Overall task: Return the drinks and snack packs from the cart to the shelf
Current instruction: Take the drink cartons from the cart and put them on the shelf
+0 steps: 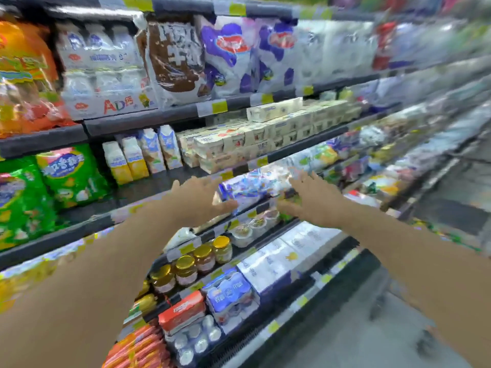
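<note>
Both my arms reach out toward a blue-and-white snack pack (249, 188) lying on a dark shelf (148, 187) at mid height. My left hand (198, 200) is on the pack's left end with fingers spread. My right hand (309, 197) is on its right end, fingers also spread. The frame is blurred, so I cannot tell whether the hands grip the pack or only touch it. The cart is out of sight.
Green snack bags (66, 173) and small milk cartons (143, 152) stand left on the same shelf. Jars with gold lids (196, 258), boxed milk (279, 258) and bottle multipacks (228, 296) fill lower shelves. Large bags (228, 54) hang above. The grey floor (372, 335) lies to the right.
</note>
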`<state>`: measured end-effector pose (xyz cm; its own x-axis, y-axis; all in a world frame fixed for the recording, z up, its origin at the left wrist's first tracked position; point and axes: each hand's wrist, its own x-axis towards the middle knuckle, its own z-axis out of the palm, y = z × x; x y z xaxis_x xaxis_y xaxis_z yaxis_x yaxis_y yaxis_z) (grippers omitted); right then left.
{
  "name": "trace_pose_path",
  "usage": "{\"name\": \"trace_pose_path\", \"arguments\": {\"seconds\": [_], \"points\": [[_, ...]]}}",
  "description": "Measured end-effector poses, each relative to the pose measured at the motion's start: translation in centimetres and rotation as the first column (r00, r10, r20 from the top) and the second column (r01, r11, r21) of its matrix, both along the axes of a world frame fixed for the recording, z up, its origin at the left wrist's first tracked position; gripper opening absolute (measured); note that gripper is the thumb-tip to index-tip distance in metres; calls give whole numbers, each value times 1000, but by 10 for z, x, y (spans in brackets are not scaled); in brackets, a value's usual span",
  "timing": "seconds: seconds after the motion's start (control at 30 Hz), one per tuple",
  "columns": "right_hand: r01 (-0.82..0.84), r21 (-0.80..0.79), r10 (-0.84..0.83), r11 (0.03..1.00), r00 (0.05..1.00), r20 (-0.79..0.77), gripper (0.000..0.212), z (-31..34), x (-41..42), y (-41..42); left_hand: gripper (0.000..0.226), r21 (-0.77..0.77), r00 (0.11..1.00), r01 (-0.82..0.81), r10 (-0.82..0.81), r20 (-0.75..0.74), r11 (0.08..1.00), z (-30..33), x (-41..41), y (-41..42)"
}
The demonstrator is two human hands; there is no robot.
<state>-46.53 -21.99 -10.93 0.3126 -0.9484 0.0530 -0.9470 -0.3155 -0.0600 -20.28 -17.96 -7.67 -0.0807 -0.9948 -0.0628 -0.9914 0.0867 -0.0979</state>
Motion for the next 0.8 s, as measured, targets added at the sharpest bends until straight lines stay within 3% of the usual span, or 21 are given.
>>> {"name": "trace_pose_path", "arguments": {"seconds": [0.23,0.47,0.67,0.8], "points": [[313,114,-313,943,950,-13,116,-39,-189,5,91,34,955,295,-294,-31,955,-46,-182,-77],[542,155,-553,826,833,28,99,-72,-349,24,97,107,851,526,-524,-47,844,-75,-362,-124],[663,172,-678,728,735,34,92,-85,-440,34,96,143,761,648,-641,-95,748,-101,-486,-148],[704,188,-721,685,693,31,101,-104,-479,10,97,160,699,714,-706,-114,682,-122,-539,-180]]}}
